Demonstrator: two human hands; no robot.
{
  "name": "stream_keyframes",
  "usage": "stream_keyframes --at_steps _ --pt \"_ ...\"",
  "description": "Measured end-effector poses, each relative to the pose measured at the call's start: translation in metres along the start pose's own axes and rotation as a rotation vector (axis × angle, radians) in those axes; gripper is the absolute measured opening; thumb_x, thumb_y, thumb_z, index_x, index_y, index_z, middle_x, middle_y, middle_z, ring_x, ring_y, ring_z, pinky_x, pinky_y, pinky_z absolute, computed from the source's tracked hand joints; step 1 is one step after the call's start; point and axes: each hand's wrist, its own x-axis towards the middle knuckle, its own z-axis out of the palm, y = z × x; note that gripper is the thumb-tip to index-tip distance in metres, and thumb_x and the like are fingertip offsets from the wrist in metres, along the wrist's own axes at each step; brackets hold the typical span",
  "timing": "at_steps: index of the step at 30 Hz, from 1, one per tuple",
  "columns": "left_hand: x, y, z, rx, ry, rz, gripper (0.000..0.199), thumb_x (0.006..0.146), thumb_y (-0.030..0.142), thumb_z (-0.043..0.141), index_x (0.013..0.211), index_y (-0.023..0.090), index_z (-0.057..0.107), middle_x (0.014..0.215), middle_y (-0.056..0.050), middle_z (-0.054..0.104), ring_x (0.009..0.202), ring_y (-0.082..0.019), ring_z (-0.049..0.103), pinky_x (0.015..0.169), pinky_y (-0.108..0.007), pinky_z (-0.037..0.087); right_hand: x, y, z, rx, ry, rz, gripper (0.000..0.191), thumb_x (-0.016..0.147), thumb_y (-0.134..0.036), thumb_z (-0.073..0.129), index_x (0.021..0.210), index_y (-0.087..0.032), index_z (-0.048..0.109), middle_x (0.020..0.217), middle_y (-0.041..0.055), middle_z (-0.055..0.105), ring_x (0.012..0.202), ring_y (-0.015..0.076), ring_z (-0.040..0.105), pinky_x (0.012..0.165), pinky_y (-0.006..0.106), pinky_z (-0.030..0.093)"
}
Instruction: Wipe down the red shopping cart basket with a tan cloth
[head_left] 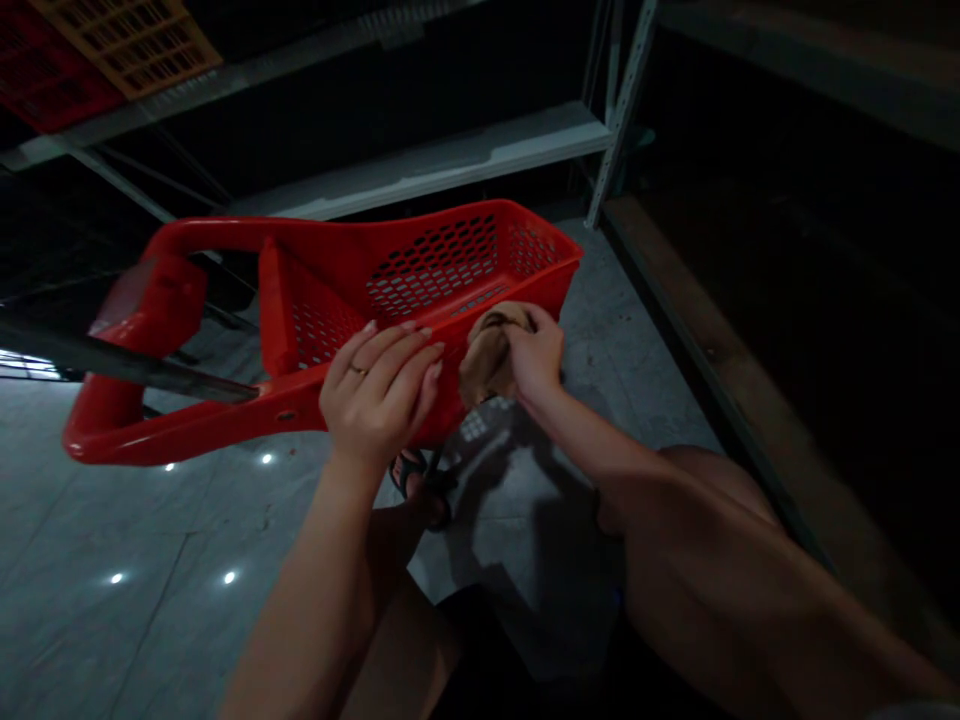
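A red plastic shopping cart [442,225] with perforated basket walls stands in front of me. My left hand [379,390], with a ring on one finger, is at the cart's near side rim, its fingers bent together over the edge. In my right hand [538,352] is a bunched brown cloth [487,360], pinched between thumb and fingers. The cloth lies against the outside of the near basket wall, close to the front end. Part of that wall is hidden behind the cloth and both hands.
A metal shelf rack [420,170] runs behind the cart, with a yellow crate [142,45] and a red crate [45,70] at upper left. Dark shelving with a low ledge [675,290] stands at right. A metal bar [165,372] crosses the cart's handle end. The floor [187,520] is grey tile.
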Motion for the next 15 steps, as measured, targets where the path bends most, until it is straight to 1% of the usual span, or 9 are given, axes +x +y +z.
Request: stream_keyframes --at_steps 2,4,6,7,8,9,11,12,15 --pt "-0.03 -0.017 -0.018 0.1 0.148 -0.067 0.034 0.103 0.036 0.045 0.114 0.028 0.076 0.117 -0.007 0.078 0.123 -0.031 0.066 0.117 -0.058 0.042 0.018 -0.001 -0.004 -0.018 0.108 -0.061 0.026 0.069 -0.017 0.055 0.092 -0.019 0.068 0.093 0.0036 0.072 0.087 0.0194 0.066 0.09 0.037 0.055" --pt "-0.056 -0.039 -0.035 0.182 0.357 -0.143 0.031 0.102 0.037 0.046 0.113 0.029 0.075 0.112 -0.009 0.075 0.121 -0.033 0.065 0.113 -0.062 0.044 0.027 0.0 -0.006 -0.05 0.2 -0.132 0.027 0.07 -0.017 0.053 0.093 -0.02 0.066 0.094 0.0027 0.07 0.089 0.0193 0.065 0.094 0.039 0.054" --pt "-0.074 -0.059 -0.047 0.215 0.525 -0.238 0.03 0.102 0.037 0.047 0.118 0.03 0.071 0.116 -0.01 0.071 0.126 -0.035 0.06 0.113 -0.065 0.043 0.024 0.002 -0.005 -0.088 0.243 -0.21 0.03 0.07 -0.016 0.052 0.096 -0.022 0.065 0.097 0.0026 0.068 0.094 0.0198 0.065 0.098 0.042 0.053" --pt "-0.079 -0.067 -0.051 0.216 0.565 -0.297 0.031 0.102 0.037 0.046 0.122 0.029 0.068 0.121 -0.01 0.069 0.128 -0.036 0.058 0.113 -0.066 0.041 0.019 0.002 -0.003 -0.106 0.229 -0.255 0.032 0.07 -0.016 0.052 0.098 -0.022 0.065 0.099 0.0029 0.068 0.097 0.0203 0.065 0.099 0.043 0.053" --pt "-0.081 -0.074 -0.054 0.213 0.557 -0.361 0.032 0.102 0.038 0.045 0.124 0.028 0.065 0.124 -0.011 0.067 0.13 -0.037 0.056 0.113 -0.068 0.038 0.011 0.001 -0.001 -0.121 0.19 -0.302 0.033 0.069 -0.015 0.052 0.098 -0.023 0.065 0.102 0.0033 0.067 0.1 0.0207 0.065 0.1 0.043 0.053" --pt "-0.081 -0.078 -0.056 0.212 0.513 -0.423 0.033 0.103 0.038 0.043 0.124 0.025 0.064 0.126 -0.011 0.065 0.131 -0.038 0.054 0.114 -0.07 0.035 0.001 -0.002 0.002 -0.132 0.131 -0.347 0.035 0.068 -0.013 0.052 0.098 -0.024 0.066 0.104 0.0037 0.068 0.102 0.0212 0.065 0.101 0.043 0.053" --pt "-0.076 -0.081 -0.056 0.227 0.395 -0.526 0.034 0.105 0.04 0.039 0.115 0.021 0.066 0.124 -0.012 0.065 0.13 -0.037 0.054 0.117 -0.072 0.031 -0.022 -0.011 0.012 -0.14 -0.015 -0.416 0.037 0.068 -0.011 0.053 0.098 -0.025 0.068 0.106 0.0042 0.069 0.106 0.0223 0.066 0.103 0.044 0.053" --pt "-0.072 -0.081 -0.054 0.247 0.364 -0.574 0.036 0.105 0.041 0.037 0.108 0.02 0.067 0.12 -0.013 0.065 0.128 -0.036 0.054 0.119 -0.072 0.029 -0.035 -0.018 0.019 -0.137 -0.089 -0.44 0.037 0.068 -0.01 0.053 0.098 -0.026 0.069 0.107 0.0044 0.07 0.107 0.023 0.066 0.104 0.044 0.054" --pt "-0.061 -0.074 -0.047 0.299 0.356 -0.7 0.045 0.106 0.044 0.033 0.097 0.018 0.068 0.113 -0.013 0.064 0.124 -0.033 0.054 0.12 -0.068 0.029 -0.078 -0.044 0.044 -0.111 -0.307 -0.525 0.044 0.07 -0.007 0.052 0.104 -0.028 0.071 0.114 0.0041 0.072 0.112 0.0233 0.068 0.107 0.044 0.054"
